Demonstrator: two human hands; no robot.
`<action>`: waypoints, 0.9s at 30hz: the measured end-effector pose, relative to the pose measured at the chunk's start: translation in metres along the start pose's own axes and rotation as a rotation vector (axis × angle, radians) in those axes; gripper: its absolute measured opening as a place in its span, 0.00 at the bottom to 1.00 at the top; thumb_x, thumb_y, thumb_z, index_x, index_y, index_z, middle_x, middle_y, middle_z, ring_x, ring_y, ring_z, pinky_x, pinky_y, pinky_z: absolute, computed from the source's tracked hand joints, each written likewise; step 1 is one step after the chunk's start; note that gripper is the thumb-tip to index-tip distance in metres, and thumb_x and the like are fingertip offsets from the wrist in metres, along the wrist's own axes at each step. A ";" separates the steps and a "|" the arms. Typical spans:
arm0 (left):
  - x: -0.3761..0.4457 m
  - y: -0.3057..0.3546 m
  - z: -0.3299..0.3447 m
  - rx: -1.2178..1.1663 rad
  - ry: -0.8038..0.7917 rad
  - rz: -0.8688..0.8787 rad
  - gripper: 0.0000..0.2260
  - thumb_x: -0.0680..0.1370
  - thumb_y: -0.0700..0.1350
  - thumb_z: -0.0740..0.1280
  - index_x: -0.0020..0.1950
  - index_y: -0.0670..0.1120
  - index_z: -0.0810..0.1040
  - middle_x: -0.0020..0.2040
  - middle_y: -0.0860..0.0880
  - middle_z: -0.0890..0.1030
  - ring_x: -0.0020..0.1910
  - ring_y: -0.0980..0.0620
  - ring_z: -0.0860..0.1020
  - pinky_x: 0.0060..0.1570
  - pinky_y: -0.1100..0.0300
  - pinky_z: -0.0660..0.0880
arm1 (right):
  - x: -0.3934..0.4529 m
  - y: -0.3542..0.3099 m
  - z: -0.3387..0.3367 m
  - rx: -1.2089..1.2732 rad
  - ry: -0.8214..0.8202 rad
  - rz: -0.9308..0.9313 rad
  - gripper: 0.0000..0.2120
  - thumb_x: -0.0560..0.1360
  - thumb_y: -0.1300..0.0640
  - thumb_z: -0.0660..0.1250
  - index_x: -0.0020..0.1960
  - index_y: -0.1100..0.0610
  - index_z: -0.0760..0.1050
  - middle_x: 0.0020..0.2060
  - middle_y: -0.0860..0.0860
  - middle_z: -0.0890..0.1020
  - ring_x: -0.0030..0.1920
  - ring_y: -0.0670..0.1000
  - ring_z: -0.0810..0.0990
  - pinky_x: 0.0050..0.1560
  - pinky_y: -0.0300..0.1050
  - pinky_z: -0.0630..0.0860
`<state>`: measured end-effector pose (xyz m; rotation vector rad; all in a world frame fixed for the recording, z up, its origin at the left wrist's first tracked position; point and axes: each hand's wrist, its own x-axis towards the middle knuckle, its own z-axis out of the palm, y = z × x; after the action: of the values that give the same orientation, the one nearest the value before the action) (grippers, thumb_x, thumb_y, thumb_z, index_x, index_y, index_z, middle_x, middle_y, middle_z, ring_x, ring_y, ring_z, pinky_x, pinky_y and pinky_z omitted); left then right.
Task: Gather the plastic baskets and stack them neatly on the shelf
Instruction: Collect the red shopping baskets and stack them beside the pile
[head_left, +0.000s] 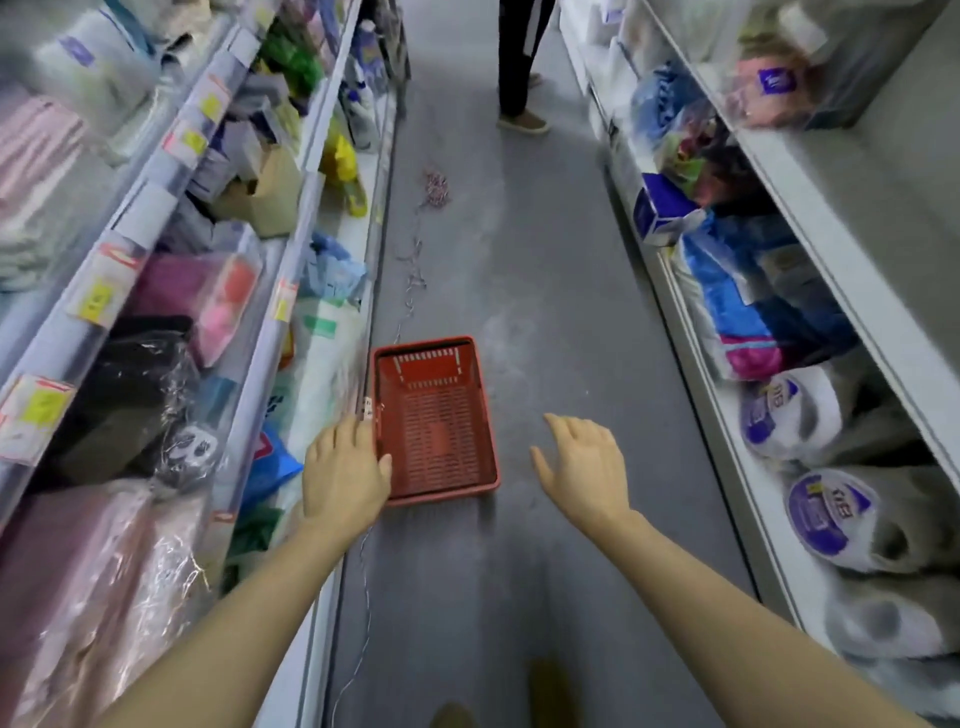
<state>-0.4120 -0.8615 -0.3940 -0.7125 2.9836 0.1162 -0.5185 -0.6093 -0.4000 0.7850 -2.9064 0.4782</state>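
Observation:
A red plastic basket (436, 426) lies on the grey aisle floor, close to the foot of the left shelving, empty, its handle folded down at the far end. My left hand (345, 470) hovers over the basket's near left rim, thumb at the edge, fingers loosely spread, holding nothing. My right hand (584, 467) is stretched out to the right of the basket, apart from it, palm down with fingers spread.
Shelving full of bagged goods lines the left side (291, 291) and right side (779, 270) of the narrow aisle. A thin string with a tangled bundle (435, 189) trails along the floor. Another person's legs (517, 67) stand at the far end. My feet show at the bottom.

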 end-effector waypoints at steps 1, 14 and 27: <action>0.003 -0.004 0.016 -0.009 -0.016 -0.029 0.20 0.69 0.44 0.76 0.57 0.36 0.80 0.55 0.35 0.81 0.52 0.33 0.79 0.53 0.41 0.76 | 0.005 0.002 0.017 0.004 -0.032 -0.003 0.19 0.66 0.54 0.77 0.53 0.63 0.80 0.43 0.57 0.84 0.43 0.61 0.83 0.48 0.53 0.79; 0.078 -0.058 0.282 -0.294 -0.205 -0.408 0.24 0.80 0.47 0.66 0.72 0.35 0.67 0.71 0.35 0.70 0.69 0.34 0.69 0.65 0.42 0.67 | 0.036 0.043 0.299 0.000 -0.251 -0.012 0.12 0.65 0.60 0.77 0.46 0.63 0.79 0.36 0.58 0.81 0.35 0.61 0.80 0.34 0.52 0.78; 0.106 -0.107 0.425 -0.774 -0.246 -0.499 0.35 0.82 0.45 0.64 0.83 0.52 0.45 0.80 0.45 0.63 0.75 0.41 0.66 0.72 0.43 0.65 | 0.033 0.060 0.448 0.383 -0.386 0.333 0.36 0.76 0.62 0.63 0.79 0.53 0.51 0.74 0.54 0.68 0.68 0.59 0.72 0.64 0.52 0.72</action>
<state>-0.4355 -0.9662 -0.8323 -1.3488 2.3745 1.2475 -0.5808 -0.7205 -0.8343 0.4636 -3.3768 1.0473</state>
